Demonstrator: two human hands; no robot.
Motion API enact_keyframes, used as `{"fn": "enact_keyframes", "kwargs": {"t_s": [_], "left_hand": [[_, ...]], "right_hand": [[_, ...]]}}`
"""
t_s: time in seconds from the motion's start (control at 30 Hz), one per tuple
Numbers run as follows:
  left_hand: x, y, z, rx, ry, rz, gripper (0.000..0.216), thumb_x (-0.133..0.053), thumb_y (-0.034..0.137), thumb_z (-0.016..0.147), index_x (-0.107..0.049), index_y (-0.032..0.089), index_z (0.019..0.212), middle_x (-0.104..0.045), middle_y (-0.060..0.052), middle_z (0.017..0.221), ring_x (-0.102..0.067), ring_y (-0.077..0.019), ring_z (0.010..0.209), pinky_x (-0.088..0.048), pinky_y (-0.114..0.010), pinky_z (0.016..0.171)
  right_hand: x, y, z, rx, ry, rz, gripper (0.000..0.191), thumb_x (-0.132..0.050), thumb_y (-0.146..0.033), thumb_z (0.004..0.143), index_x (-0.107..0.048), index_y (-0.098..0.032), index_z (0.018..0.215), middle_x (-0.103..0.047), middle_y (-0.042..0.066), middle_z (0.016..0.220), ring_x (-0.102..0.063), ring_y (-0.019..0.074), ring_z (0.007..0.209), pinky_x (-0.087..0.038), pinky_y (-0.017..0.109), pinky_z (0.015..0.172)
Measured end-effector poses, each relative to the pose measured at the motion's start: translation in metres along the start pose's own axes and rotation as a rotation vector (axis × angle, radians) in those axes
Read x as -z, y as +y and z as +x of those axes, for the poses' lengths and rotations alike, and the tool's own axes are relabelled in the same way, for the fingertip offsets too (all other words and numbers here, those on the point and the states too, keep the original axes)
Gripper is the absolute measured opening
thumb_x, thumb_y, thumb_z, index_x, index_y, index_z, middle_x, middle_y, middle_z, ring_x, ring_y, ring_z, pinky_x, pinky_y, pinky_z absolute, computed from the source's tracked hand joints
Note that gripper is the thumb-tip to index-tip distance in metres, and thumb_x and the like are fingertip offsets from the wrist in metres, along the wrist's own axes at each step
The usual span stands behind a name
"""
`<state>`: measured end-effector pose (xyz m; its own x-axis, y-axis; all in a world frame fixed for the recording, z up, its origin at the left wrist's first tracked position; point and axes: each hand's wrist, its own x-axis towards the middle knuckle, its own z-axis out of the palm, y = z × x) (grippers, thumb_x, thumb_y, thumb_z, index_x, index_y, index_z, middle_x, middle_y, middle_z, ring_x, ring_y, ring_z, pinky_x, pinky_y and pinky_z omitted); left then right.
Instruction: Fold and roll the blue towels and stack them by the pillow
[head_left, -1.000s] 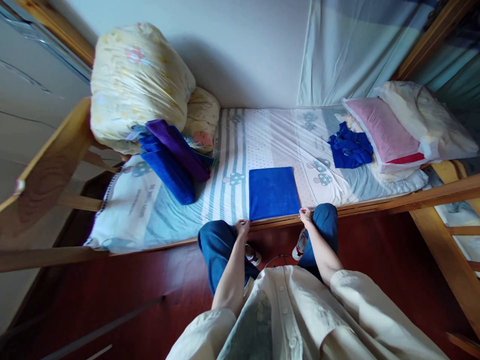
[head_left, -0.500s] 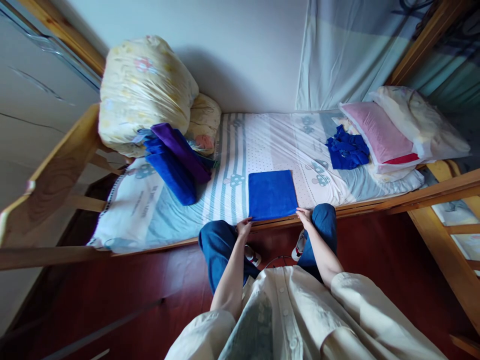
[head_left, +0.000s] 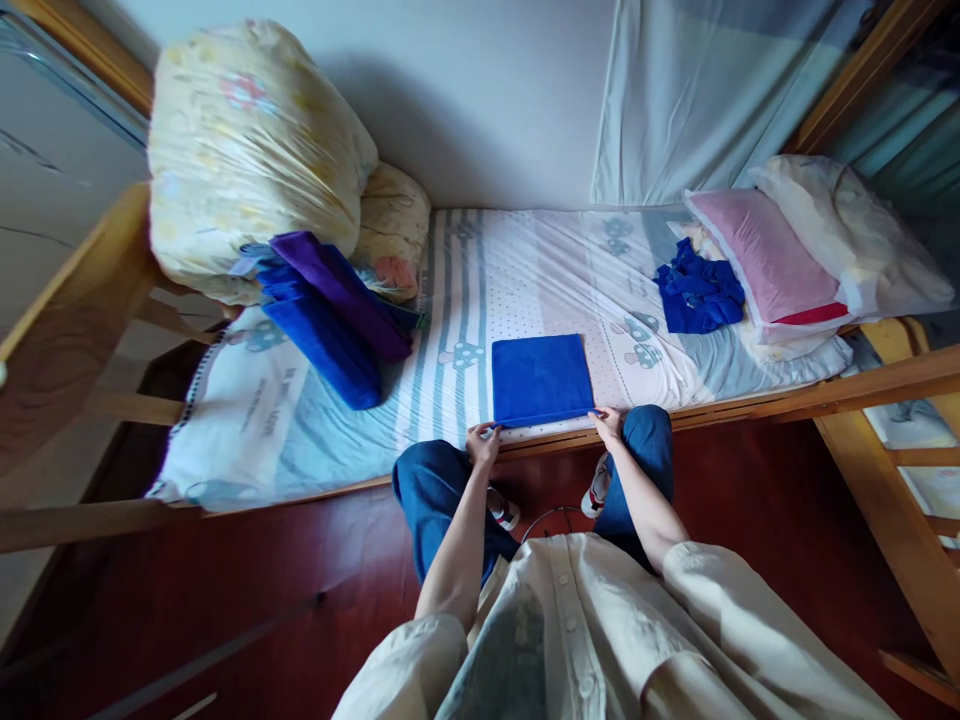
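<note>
A blue towel [head_left: 542, 380] lies flat as a neat rectangle at the front edge of the bed, its near edge towards me. My left hand [head_left: 482, 445] pinches the near left corner between thumb and fingers. At the near right corner, my right hand [head_left: 607, 425] pinches the same edge, which looks slightly lifted or turned up. Left of it, folded blue towels [head_left: 322, 335] and a purple towel [head_left: 345, 295] lean against a large floral bundle. A crumpled blue cloth [head_left: 699, 288] rests on the right part of the bed.
The patterned mattress [head_left: 465, 290] runs across the view. A big yellow floral bundle [head_left: 255, 150] stands at the left, pink and white pillows [head_left: 765, 255] at the right. Wooden rails [head_left: 825, 395] edge the bed. A pale curtain [head_left: 660, 110] hangs behind; the floor [head_left: 300, 620] is dark red.
Both hands have moved slightly away from me with the towel's near edge, and the towel looks shorter front to back. The view has shifted a little.
</note>
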<state>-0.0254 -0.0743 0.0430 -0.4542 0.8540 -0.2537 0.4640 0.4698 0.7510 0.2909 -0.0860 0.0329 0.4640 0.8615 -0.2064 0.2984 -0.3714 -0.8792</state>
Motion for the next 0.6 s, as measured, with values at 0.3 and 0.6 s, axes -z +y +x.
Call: {"fn": "enact_keyframes", "kwargs": {"t_s": [0.3,0.6], "left_hand": [[-0.013,0.005,0.013,-0.062,-0.059,-0.143,0.022,-0.058,0.032,0.087,-0.066,0.016,0.100,-0.072,-0.008,0.095,-0.069,-0.0214,0.096,-0.060,-0.033,0.083],[-0.008,0.005,0.013,0.013,-0.081,0.044,0.018,-0.060,0.030,0.091,-0.066,0.016,0.101,-0.072,-0.009,0.088,-0.070,-0.0213,0.086,-0.054,-0.031,0.081]], "right_hand": [[-0.011,-0.009,0.021,0.034,-0.081,0.058,0.024,-0.068,-0.032,0.081,-0.071,-0.014,0.097,-0.078,0.014,0.103,-0.073,0.0231,0.096,-0.059,0.031,0.082],[-0.009,-0.004,0.026,0.077,-0.083,-0.175,0.021,-0.065,-0.031,0.087,-0.068,-0.016,0.101,-0.078,0.013,0.097,-0.073,0.0244,0.093,-0.056,0.034,0.089]]}}
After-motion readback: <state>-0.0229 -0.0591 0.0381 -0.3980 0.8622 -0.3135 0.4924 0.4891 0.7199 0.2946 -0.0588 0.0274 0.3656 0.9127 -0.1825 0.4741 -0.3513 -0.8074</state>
